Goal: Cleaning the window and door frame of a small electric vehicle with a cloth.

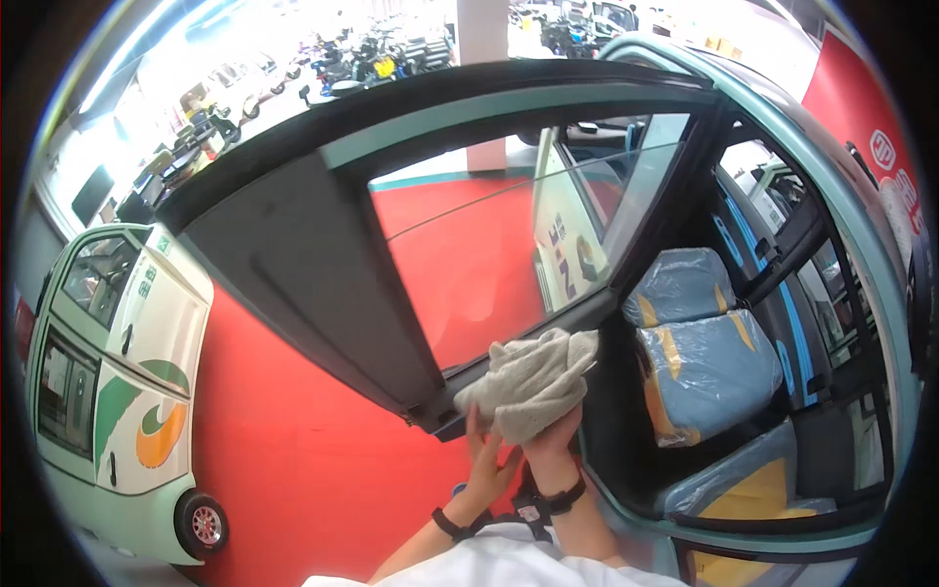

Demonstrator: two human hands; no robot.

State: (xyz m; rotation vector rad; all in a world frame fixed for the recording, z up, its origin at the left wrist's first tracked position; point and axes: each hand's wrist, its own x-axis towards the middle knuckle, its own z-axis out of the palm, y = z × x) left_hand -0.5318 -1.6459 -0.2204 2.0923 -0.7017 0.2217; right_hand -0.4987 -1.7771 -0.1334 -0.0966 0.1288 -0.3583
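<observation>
A bunched, folded light-grey cloth (536,380) is held in front of me, just over the lower corner of an open car door (303,264). My right hand (554,438) grips it from below, most of its fingers hidden under the folds. At the cloth's lower left edge, my left hand (486,462) has its fingers closed on the fabric, the fingertips partly covered. The door has a dark inner panel and a window with its glass (577,220) partly lowered. Both wrists carry dark bands.
On the right, the car's opening shows blue and yellow seats (709,362) under clear plastic and a teal door frame (880,254). A small green and white car (137,382) stands at left on the red floor (293,460). Several motorbikes (391,64) and a pillar (483,39) are behind.
</observation>
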